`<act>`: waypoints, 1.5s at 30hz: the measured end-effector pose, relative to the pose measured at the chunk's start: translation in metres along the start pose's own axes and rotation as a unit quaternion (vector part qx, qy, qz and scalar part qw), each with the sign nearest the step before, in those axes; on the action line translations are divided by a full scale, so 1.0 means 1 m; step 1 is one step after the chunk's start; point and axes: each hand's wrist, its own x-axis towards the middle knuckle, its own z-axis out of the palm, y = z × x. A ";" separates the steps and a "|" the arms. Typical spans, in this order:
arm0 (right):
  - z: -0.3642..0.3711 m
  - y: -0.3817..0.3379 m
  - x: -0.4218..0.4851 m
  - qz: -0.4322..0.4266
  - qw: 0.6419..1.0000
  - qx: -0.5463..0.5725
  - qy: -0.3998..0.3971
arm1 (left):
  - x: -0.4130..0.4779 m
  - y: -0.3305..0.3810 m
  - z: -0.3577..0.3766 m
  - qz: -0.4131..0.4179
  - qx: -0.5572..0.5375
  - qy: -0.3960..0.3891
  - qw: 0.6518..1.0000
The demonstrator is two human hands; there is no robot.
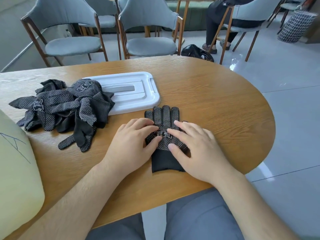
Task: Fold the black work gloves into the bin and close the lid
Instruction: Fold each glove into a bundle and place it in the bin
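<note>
Hands both flat, nothing gripped: left hand [131, 141] and right hand [195, 149] press black dotted knit work glove [164, 115] onto oval wooden table [216, 101] | I judge it light, limp, grippy | I'd pinch cuff, fold toward its tips.

A single glove [164, 116] lies flat on the table [216, 101] at frame centre, the left hand [133, 144] and right hand [199, 149] resting side by side on it. The lid [136, 94] lies just above and left of it, and a pile of gloves [65, 110] at centre left overlaps the lid's left edge. Chairs [149, 32] stand along the top.
</note>
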 end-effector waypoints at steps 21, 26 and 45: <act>-0.011 0.005 -0.033 -0.130 0.984 0.115 0.038 | -0.025 0.005 -0.016 0.183 -0.070 0.007 0.981; -0.001 0.006 -0.027 -0.125 0.982 0.108 0.089 | -0.023 0.003 -0.017 0.150 -0.111 0.002 0.982; -0.002 0.004 0.011 -0.018 0.980 0.171 0.097 | 0.001 0.004 -0.013 0.014 -0.220 -0.052 0.974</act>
